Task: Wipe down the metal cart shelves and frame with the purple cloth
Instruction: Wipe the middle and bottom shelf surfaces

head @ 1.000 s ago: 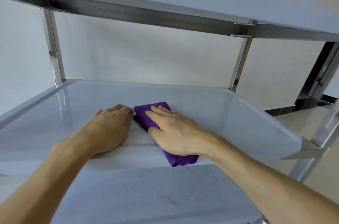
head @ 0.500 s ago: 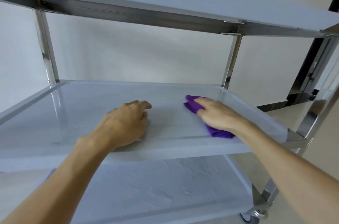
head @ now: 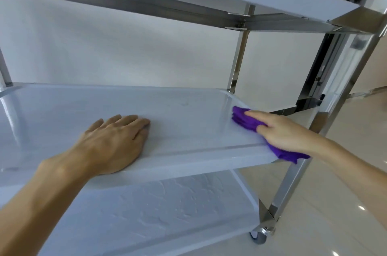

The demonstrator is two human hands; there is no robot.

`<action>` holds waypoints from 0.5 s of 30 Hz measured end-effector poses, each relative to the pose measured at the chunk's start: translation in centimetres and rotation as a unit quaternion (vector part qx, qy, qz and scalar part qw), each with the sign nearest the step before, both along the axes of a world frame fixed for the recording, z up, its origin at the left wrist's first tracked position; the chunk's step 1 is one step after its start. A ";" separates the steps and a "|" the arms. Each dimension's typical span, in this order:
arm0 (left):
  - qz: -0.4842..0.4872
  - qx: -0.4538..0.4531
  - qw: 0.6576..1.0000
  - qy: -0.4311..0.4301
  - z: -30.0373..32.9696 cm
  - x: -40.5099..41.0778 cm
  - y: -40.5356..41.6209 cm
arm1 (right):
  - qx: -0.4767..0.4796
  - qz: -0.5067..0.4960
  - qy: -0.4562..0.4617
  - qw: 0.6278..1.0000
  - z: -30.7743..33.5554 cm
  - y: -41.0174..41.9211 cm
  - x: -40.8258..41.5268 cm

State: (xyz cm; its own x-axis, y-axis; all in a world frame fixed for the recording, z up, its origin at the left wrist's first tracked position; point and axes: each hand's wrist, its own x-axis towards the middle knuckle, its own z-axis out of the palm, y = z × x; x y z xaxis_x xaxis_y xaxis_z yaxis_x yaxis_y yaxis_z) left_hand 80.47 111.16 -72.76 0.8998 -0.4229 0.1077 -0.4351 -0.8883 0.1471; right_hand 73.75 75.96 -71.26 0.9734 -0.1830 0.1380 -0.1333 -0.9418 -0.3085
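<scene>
Head view: right hand lies flat on the purple cloth, fingers straight and close together, pressing it onto the middle shelf at its right end. Not pinching, just palm + fingers holding it down. Cloth is folded; part sticks out past the fingertips toward the shelf's right rim, and a tail hangs out behind the heel of the hand over the front edge. Its long axis runs front-to-back, along the fingers.

Left hand rests palm-down on the same shelf, well apart from the cloth, fingers slightly spread, holding nothing; prob. just steadying the cart.

Key relation: cloth sits under and just ahead of the right fingers, hard against the right rim, so bare shelf lies to the left of them. My guess: next stroke goes back leftward or along that rim. Right hand is the nearer one by far.

Count: 1 cloth, 2 hands, 3 shelves visible (top, middle, bottom), 1 caster wheel in sight.
</scene>
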 end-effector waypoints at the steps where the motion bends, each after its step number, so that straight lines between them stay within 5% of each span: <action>1: 0.000 0.006 1.000 0.009 -0.1 0.0 -0.1 | 0.002 -0.041 -0.001 0.999 0.1 -1.3 0.8; 6: -0.004 0.021 1.000 0.015 -0.3 -0.6 -0.4 | -0.015 -0.087 0.007 0.996 0.0 1.3 5.7; 15: 0.015 0.012 0.998 -0.060 1.3 -0.8 1.8 | -0.031 0.245 -0.007 0.969 -0.6 12.2 2.2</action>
